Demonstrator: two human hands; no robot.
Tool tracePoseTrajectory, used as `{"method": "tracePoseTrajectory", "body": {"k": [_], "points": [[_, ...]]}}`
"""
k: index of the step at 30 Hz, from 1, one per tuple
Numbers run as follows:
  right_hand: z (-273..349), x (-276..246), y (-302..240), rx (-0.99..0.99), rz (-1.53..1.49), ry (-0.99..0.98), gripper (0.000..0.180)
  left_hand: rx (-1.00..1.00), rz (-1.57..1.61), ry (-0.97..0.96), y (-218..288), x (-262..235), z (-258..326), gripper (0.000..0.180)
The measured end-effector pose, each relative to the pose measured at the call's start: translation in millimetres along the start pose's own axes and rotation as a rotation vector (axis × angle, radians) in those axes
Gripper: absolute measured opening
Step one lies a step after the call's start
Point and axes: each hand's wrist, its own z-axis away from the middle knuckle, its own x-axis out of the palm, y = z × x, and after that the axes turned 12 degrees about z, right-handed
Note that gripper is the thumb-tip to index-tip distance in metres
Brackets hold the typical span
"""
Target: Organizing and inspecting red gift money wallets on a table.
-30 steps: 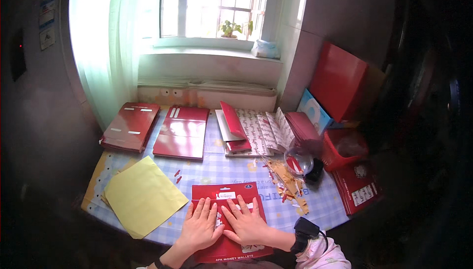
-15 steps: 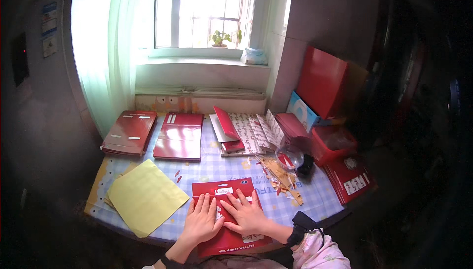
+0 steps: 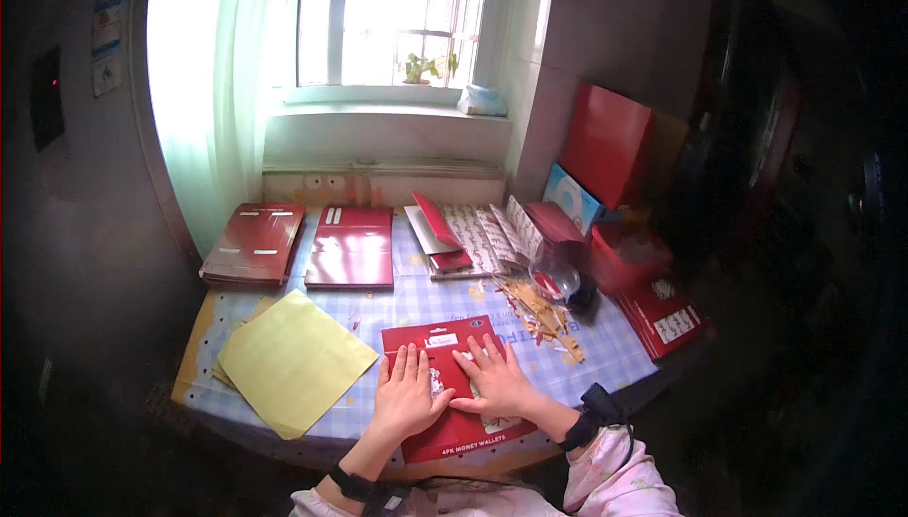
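Flat on the table's front edge lies a red printed package (image 3: 413,332) with a hang hole at its far end and white pictures on its face. My left hand (image 3: 412,392) rests palm down on its left half, fingers stretched forward. On the right half, my right hand (image 3: 496,380) lies flat with its fingers spread, pointing up and left. Both hands press on the package and grip nothing. They cover much of its middle. To the left are overlapping yellow sheets (image 3: 298,361).
At the back stand two stacks of red folders, a left one (image 3: 253,245) and a right one (image 3: 350,247). Beside them lie patterned folded papers (image 3: 473,233). Tan scraps (image 3: 544,314), a clear cup (image 3: 553,279), a red bin (image 3: 629,252) and a dark red package (image 3: 662,323) are on the right.
The view has shifted a little. Both hands remain flat on the package, with the right hand's fingers slightly farther forward relative to the left's.
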Motion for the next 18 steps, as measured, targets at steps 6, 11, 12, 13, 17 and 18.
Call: {"method": "tracePoseTrajectory", "body": {"k": [6, 11, 12, 13, 17, 18], "points": [[19, -19, -6, -0.052, -0.036, -0.178, 0.105, 0.002, 0.003, 0.022, 1, 0, -1, 0.083], [23, -30, -8, -0.065, -0.012, -0.233, 0.106, -0.038, 0.013, -0.042, 2, -2, -3, 0.085], [25, -31, -9, -0.064, -0.054, -0.217, 0.103, -0.04, 0.014, -0.047, 2, -3, -3, 0.085], [26, -31, -10, -0.065, -0.059, -0.215, 0.1, -0.043, 0.015, -0.053, 2, -3, -3, 0.085], [41, -29, -15, -0.135, -0.036, -0.197, 0.084, -0.046, 0.003, -0.065, 1, -3, -3, 0.084], [44, -28, -17, -0.15, -0.034, -0.18, 0.081, -0.046, 0.005, -0.061, 1, -3, -3, 0.084]]}}
